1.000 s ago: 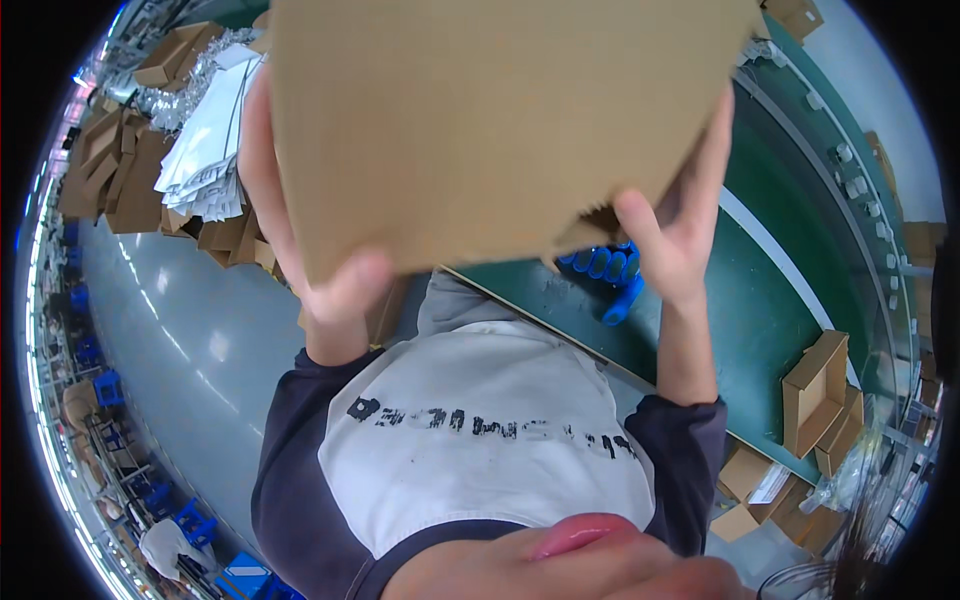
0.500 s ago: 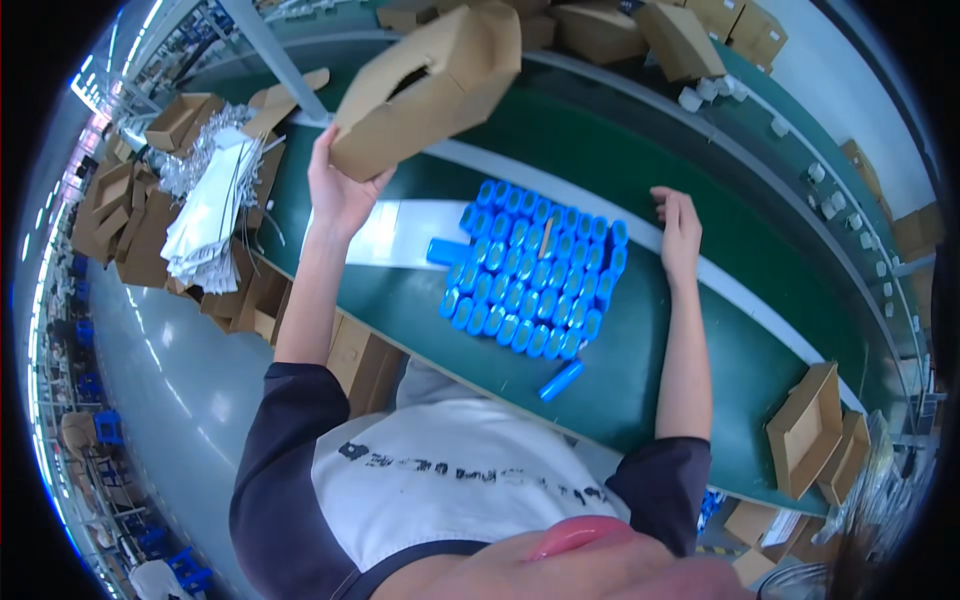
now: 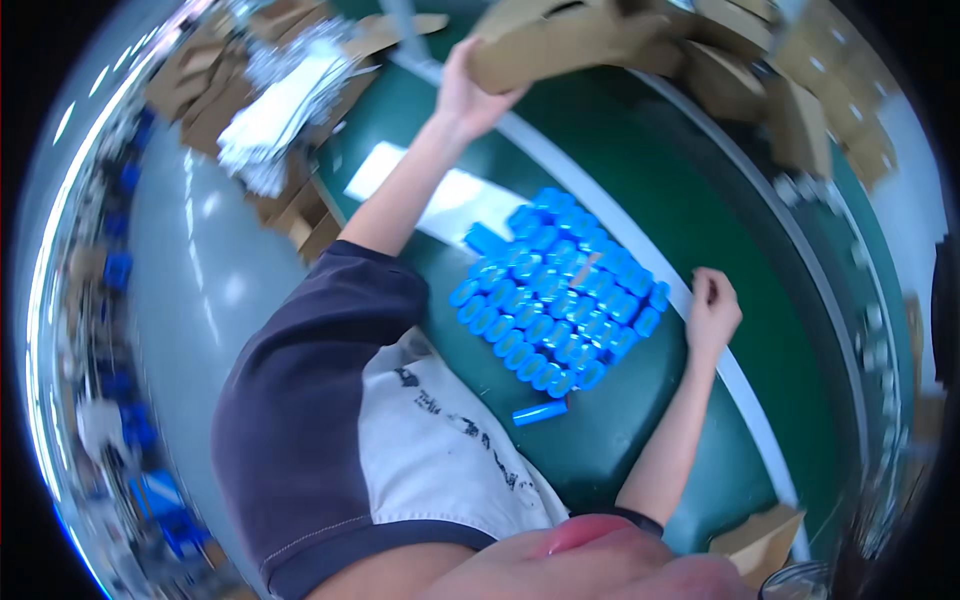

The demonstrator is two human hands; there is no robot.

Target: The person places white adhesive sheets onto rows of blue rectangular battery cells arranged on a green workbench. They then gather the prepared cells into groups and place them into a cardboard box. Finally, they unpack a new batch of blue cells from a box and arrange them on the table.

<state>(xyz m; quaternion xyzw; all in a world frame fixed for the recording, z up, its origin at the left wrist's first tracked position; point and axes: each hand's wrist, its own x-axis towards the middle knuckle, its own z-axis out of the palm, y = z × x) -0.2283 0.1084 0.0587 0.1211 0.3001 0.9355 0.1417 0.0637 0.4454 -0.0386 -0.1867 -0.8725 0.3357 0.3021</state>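
My left hand (image 3: 478, 98) is closed on the near edge of a brown cardboard box (image 3: 550, 48), lifted above the far side of the green work surface (image 3: 610, 440). The box runs out at the top of the view. My right hand (image 3: 712, 310) is over the pale strip to the right, its fingers loosely curled with a gap and nothing seen in them. Between my arms stands a dense block of blue oblong pieces (image 3: 545, 300) in rows. A small tan strip (image 3: 585, 270) lies on them. One blue piece (image 3: 540, 412) lies loose in front, another (image 3: 484, 238) at the far left.
White sheets (image 3: 285, 110) and clear plastic lie heaped at the far left by cardboard boxes (image 3: 205, 85). More boxes (image 3: 795, 125) line the far right. An open cardboard box (image 3: 758, 540) is at the lower right. A white panel (image 3: 460, 200) lies under my left forearm.
My view has turned, shifting the scene. My left hand still holds the cardboard box, now farther toward the top of the view. My right hand's fingers have curled more.
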